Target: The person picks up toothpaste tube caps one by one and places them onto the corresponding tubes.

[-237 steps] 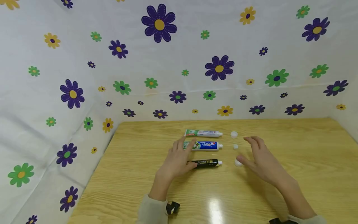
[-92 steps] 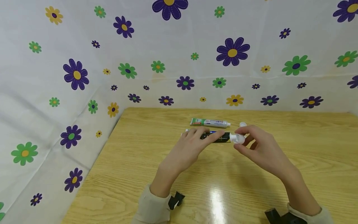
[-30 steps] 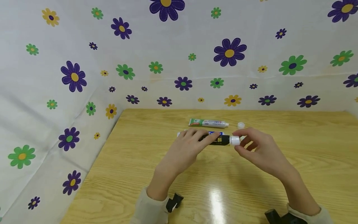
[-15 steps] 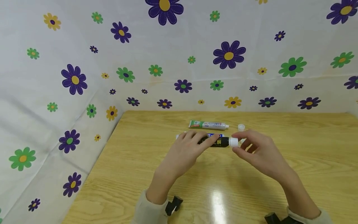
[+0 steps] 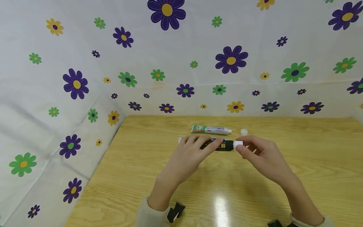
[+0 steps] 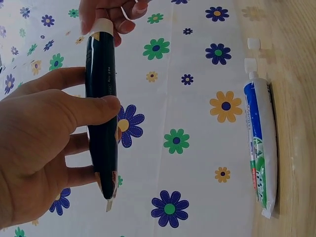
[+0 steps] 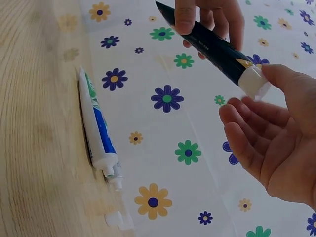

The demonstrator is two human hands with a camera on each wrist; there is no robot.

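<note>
My left hand [image 5: 184, 159] grips a black toothpaste tube [image 5: 227, 145], held above the table with its nozzle end to the right. In the left wrist view the thumb lies across the front of the tube [image 6: 101, 64], its fingers behind. A white cap [image 5: 238, 143] sits over the nozzle, hiding it. My right hand [image 5: 265, 156] pinches this cap between thumb and index finger; in the right wrist view the thumb touches the cap [image 7: 253, 83] and the other fingers curl loosely below. Whether the cap is fully seated I cannot tell.
Beneath the held tube lies a blue, white and green toothpaste tube [image 6: 259, 143], partly hidden in the head view. Farther back is a green and white toothpaste tube [image 5: 211, 129]. A loose white cap [image 5: 244, 132] lies near its nozzle; a second white cap [image 6: 250, 65] shows in the left wrist view.
The black tube was lifted off the table and its cap picked up and brought onto the nozzle. Over the last second my right thumb and index finger have shifted around the cap.
</note>
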